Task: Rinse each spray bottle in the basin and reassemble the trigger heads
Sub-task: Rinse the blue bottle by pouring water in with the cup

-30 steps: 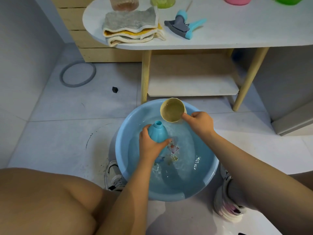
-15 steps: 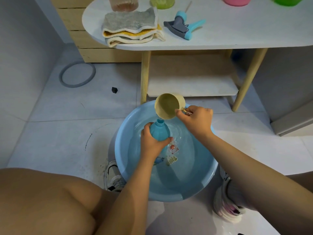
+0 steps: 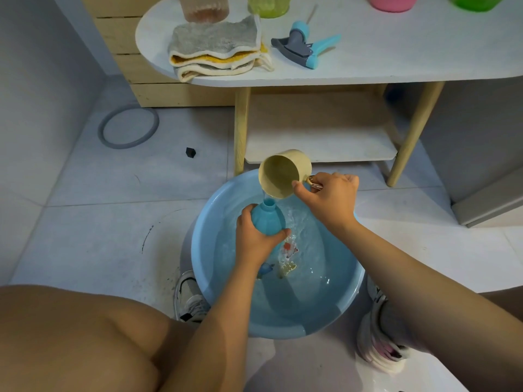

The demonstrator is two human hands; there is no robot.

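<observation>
Blue headless bottle (image 3: pixel 267 219) held upright over basin (image 3: pixel 203 267).

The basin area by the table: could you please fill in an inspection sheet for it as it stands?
Surface: pale tiled floor; white table behind.
Job's things: blue basin holding water; blue bottle, headless, over it; trigger head lying on the table.
Clutter: folded cloths; grey ring and small black piece on the floor.
Hands: left hand grips the bottle; right hand tilts a beige cup, water running at the bottle's neck.
Cables: nothing seen.
Surroundings: wooden shelf under the table; coloured containers at the table's far edge.
</observation>
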